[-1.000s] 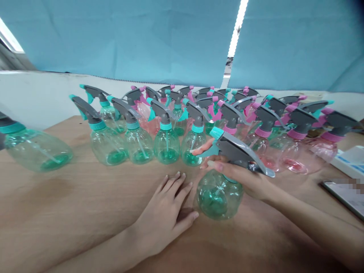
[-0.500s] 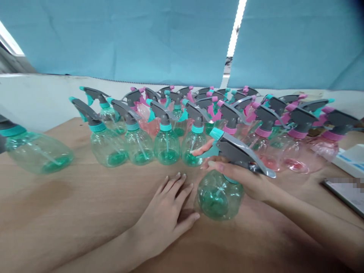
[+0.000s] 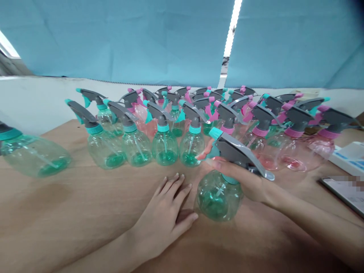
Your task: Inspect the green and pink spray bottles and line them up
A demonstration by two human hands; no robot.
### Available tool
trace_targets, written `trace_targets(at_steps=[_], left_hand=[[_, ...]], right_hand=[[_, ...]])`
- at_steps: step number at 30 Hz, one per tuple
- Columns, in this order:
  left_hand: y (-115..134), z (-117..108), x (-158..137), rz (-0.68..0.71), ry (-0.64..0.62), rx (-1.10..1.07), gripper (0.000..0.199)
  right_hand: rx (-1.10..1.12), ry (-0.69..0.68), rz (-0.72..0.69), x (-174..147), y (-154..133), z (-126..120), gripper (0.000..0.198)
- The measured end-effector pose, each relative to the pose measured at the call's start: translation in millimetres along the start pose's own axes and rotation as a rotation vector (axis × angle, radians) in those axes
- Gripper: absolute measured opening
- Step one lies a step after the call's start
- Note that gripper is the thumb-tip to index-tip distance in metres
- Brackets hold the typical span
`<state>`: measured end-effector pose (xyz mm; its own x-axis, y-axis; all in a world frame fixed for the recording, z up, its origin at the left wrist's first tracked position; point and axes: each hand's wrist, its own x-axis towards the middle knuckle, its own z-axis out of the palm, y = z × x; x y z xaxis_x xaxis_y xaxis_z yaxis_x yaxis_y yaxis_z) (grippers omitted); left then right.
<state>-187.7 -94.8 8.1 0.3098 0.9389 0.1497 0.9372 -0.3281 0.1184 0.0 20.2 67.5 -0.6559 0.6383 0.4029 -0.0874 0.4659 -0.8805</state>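
A clear green spray bottle (image 3: 218, 199) with a teal collar and a grey trigger head is in my right hand (image 3: 250, 182). The fingers wrap round its neck, and the index finger lies at the teal trigger. The bottle tilts slightly, its nozzle pointing left and away. My left hand (image 3: 167, 212) lies flat on the wooden table (image 3: 93, 216), fingers stretched out, just left of the held bottle and not touching it. Just beyond my hands, a row of green spray bottles (image 3: 165, 148) stands upright with teal collars.
Pink spray bottles (image 3: 294, 149) stand at the right, and several more bottles crowd behind. Another green bottle (image 3: 36, 155) is at the far left. A flat dark-edged device (image 3: 345, 191) and a white-and-blue box (image 3: 348, 157) lie at the right edge. A blue curtain (image 3: 136, 41) hangs behind.
The view has shifted slightly, so the bottles on the table appear a little further left. My right index finger looks drawn in closer against the trigger. My left hand stays flat on the table.
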Motion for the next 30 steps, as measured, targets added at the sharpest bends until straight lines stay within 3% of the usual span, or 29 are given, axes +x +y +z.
trace_targets(at_steps=[10,15,22,30], left_hand=[[-0.2,0.4,0.1,0.009,0.007,0.015,0.057],[0.0,-0.1,0.2,0.012,0.019,0.003,0.056],[-0.2,-0.1,-0.2,0.001,0.014,-0.015,0.057],[-0.3,0.2,-0.2,-0.001,-0.008,-0.010,0.057]], right_hand=[[-0.044,0.014,0.084,-5.3,-0.1,-0.8,0.020],[-0.017,0.008,-0.003,-2.4,-1.9,-1.6,0.018],[0.062,-0.057,0.030,-1.3,0.8,-0.6,0.011],[0.012,0.039,0.049,-3.0,5.9,0.5,0.013]])
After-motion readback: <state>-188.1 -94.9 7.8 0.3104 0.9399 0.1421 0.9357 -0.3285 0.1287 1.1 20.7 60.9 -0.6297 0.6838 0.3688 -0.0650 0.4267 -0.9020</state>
